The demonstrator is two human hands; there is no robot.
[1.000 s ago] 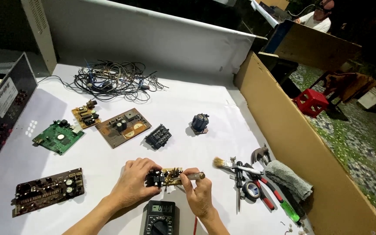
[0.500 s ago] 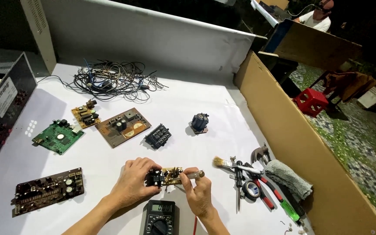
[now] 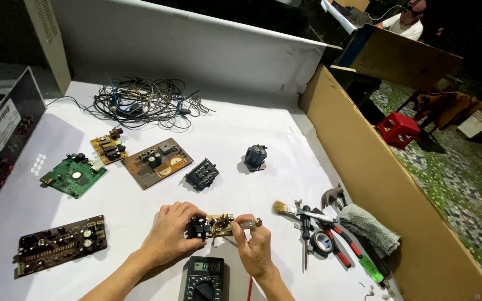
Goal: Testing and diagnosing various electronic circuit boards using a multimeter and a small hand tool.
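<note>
Barely anything has shifted over the last second: my left hand (image 3: 169, 234) still pinches the small circuit board (image 3: 214, 225) near the table's front edge, right hand (image 3: 256, 246) apparently closed on its metal shaft, above the multimeter (image 3: 203, 278).

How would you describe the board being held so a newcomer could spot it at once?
Start at the white table and go to its near edge, just above the black multimeter. There the left hand and right hand grip a small narrow circuit board. Unlike the boards lying flat to the left, it alone is lifted between fingers.
</note>
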